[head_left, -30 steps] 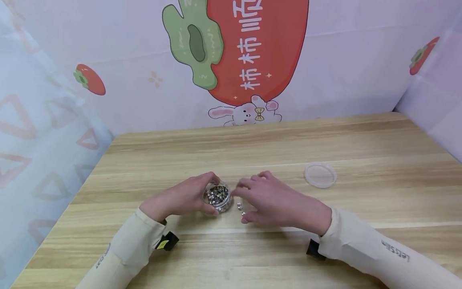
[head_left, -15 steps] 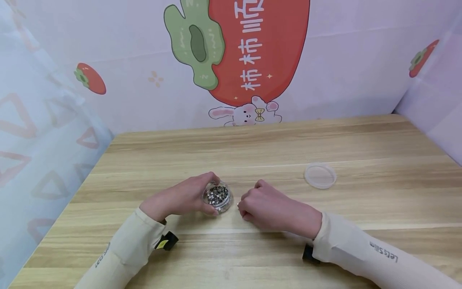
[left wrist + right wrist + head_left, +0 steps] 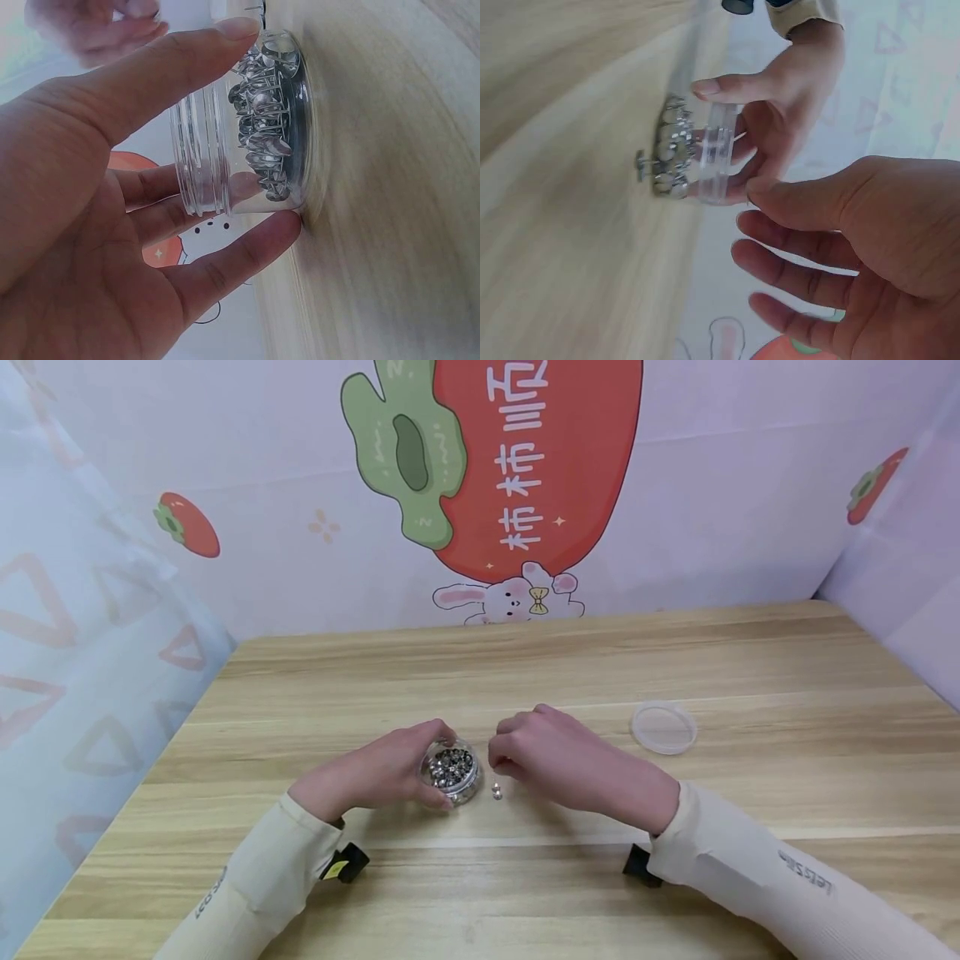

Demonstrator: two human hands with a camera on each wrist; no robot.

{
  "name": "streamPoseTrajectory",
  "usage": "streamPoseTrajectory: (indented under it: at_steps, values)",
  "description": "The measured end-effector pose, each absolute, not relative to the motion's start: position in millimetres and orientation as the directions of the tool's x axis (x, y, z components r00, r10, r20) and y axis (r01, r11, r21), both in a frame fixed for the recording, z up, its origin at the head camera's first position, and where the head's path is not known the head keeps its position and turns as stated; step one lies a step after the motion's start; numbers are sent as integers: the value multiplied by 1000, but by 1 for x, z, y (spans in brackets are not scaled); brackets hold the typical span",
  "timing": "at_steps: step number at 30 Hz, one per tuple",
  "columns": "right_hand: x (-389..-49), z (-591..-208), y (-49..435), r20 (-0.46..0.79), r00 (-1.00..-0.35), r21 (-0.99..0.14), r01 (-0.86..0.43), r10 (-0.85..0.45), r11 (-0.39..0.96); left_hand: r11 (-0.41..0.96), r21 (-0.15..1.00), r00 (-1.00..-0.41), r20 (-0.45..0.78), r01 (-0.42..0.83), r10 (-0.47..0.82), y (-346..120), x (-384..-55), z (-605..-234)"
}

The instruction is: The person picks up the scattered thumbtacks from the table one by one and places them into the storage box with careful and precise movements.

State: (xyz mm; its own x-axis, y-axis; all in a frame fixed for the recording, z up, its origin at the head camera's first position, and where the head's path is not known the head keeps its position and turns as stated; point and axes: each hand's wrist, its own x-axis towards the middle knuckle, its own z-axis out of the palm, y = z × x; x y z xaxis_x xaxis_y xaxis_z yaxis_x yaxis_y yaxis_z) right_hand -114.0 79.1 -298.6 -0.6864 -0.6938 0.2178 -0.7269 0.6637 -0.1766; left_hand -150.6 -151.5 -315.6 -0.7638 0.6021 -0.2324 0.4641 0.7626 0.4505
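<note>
My left hand (image 3: 378,770) grips a round clear plastic jar (image 3: 201,154) standing on the table, thumb on one side and fingers on the other. Inside lies a heap of silver thumbtacks (image 3: 450,767). A couple of loose thumbtacks (image 3: 497,791) are on the tabletop just right of the jar. Above and beside them hovers my right hand (image 3: 555,758), thumb and index finger pinched together near the jar's mouth. In the right wrist view, a thin pin shows at the thumb tip (image 3: 759,187); the rest of that thumbtack is hidden by the fingers.
A clear round lid (image 3: 664,727) lies flat on the wooden table (image 3: 375,685), to the right beyond my right hand. A printed cloth (image 3: 285,460) hangs behind the table's far edge. Each wrist carries a small black camera (image 3: 346,863).
My right hand has gone down to the loose thumbtacks, closed its fingers and risen again toward the jar. Fewer thumbtacks lie on the table. The left hand and jar have stayed put.
</note>
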Motion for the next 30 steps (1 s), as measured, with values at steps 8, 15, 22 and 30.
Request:
streamPoseTrajectory:
  at_steps: [8, 15, 22, 30]
  values:
    - [-124, -284, 40, 232, -678, -304, -731, -697, 610, 703, 482, -729, -176, 522, 662, -153, -152, -319]
    - [-129, -283, 37, 221, -699, -310, -712, -680, 630, 691, 471, -719, -156, 548, 677, -154, -154, -318]
    - [-131, -283, 42, 130, -734, -288, -672, -667, 683, 712, 453, -729, -176, 537, 661, -154, -155, -317]
    - [-130, -288, 51, 95, -747, -265, -657, -659, 706, 722, 449, -733, -190, 527, 653, -154, -154, -316]
